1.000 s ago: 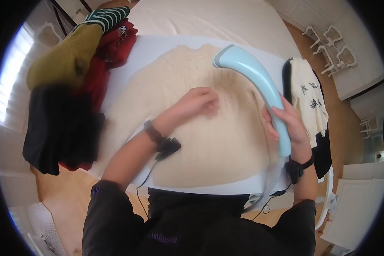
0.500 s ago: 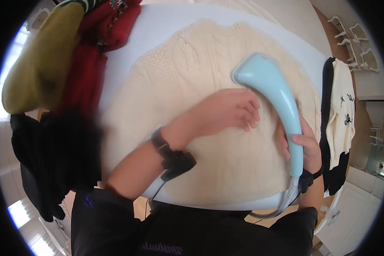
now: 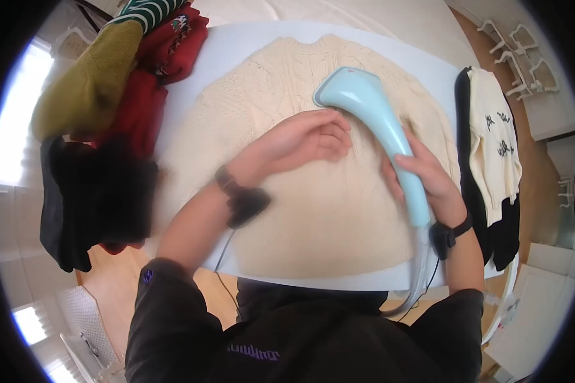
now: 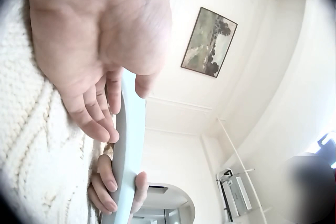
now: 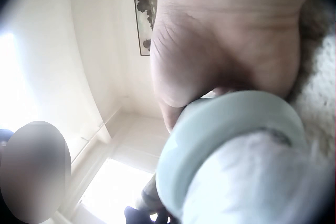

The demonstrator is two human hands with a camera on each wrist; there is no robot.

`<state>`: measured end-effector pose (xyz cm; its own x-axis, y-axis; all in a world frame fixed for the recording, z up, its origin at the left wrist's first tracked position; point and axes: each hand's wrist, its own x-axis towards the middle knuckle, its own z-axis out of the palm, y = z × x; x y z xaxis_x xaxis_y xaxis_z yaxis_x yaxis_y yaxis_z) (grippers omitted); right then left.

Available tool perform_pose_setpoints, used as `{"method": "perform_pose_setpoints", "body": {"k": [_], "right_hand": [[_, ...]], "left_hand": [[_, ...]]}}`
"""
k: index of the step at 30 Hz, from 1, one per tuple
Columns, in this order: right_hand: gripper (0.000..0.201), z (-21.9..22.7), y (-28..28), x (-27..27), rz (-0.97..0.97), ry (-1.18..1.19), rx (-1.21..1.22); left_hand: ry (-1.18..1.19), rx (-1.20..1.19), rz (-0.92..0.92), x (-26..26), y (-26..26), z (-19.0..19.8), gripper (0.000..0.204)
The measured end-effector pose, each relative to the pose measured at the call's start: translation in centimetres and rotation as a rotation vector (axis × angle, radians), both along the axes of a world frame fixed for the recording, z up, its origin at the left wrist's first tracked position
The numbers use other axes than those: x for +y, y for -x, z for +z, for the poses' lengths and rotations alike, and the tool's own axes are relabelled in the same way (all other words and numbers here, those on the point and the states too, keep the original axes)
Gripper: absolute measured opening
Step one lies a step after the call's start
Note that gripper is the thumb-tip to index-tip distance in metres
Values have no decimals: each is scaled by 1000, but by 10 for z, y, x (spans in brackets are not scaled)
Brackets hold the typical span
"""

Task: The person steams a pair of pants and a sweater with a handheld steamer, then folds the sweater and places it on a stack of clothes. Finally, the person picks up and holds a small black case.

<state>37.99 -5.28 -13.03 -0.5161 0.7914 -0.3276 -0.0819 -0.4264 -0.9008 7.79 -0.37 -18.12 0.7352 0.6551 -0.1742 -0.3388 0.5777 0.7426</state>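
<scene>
A pale blue handheld garment steamer (image 3: 364, 96) hangs over the upper middle of a cream cable-knit sweater (image 3: 326, 223), which lies spread out flat. My right hand (image 3: 434, 175) grips its handle, fingers wrapped round one side and thumb on the other. In the right wrist view the handle's round lower end (image 5: 226, 113) shows below the palm, with the pale hose (image 5: 247, 182) leaving it. My left hand (image 3: 303, 140) is beside the steamer's head, low over the knit and holding nothing. Its fingers (image 4: 79, 111) bend loosely in the left wrist view.
Under the sweater is a white board (image 3: 236, 45). On the left are piled a mustard garment (image 3: 89, 96), a red knit (image 3: 144, 108) and black clothes (image 3: 96, 204). A cream top with black lettering (image 3: 492, 153) lies to the right. The steamer's hose (image 3: 420, 255) runs down past the front edge.
The head view shifted and came back partway. Over the sweater, the steamer moved from near the neckline toward my body, then slightly back up. The left hand moved down and up similarly, staying near it.
</scene>
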Motion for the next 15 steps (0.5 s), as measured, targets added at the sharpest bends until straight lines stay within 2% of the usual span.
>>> {"method": "perform_pose_setpoints", "body": {"k": [6, 10, 15], "right_hand": [[61, 27, 11, -6, -31, -111, -68], [61, 36, 24, -7, -79, -161, -4], [56, 2, 30, 4, -124, -102, -9]], "left_hand": [[-60, -46, 14, 1, -3, -3, 39], [9, -73, 4, 2, -3, -2, 39], [13, -91, 29, 4, -4, -6, 38]]}}
